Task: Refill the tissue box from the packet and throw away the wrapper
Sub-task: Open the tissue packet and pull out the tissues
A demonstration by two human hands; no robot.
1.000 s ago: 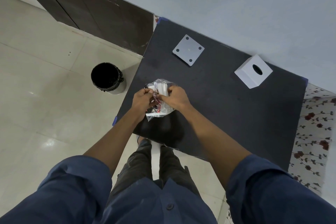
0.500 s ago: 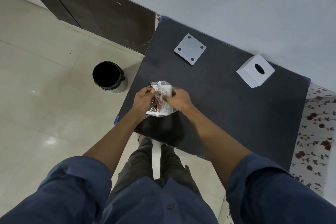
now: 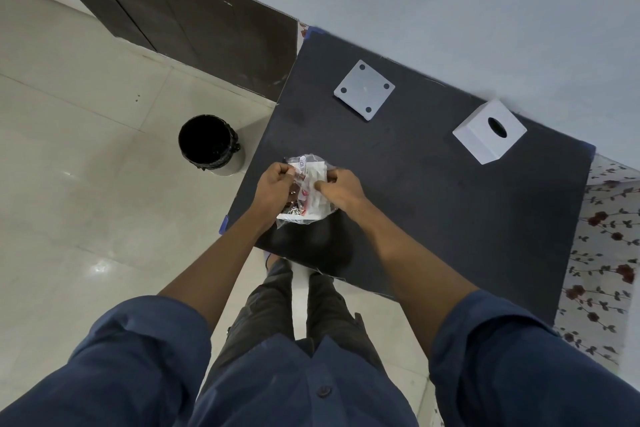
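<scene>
Left hand [image 3: 275, 189] and right hand [image 3: 341, 189] both pinch the tissue packet [image 3: 310, 189] above the table [image 3: 433, 204]; the tissue box [image 3: 489, 131] stands well apart.

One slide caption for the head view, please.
Both hands grip the tissue packet over the black table.

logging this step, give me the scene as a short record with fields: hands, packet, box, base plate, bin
left hand: gripping the tissue packet on its left side
right hand: gripping the packet's right side
packet: held above the near left part of the black table, wrapper on
tissue box: white, far right on table, apart from hands
base plate: white, lying alone, far centre
bin: black-lined, on floor left of table
</scene>
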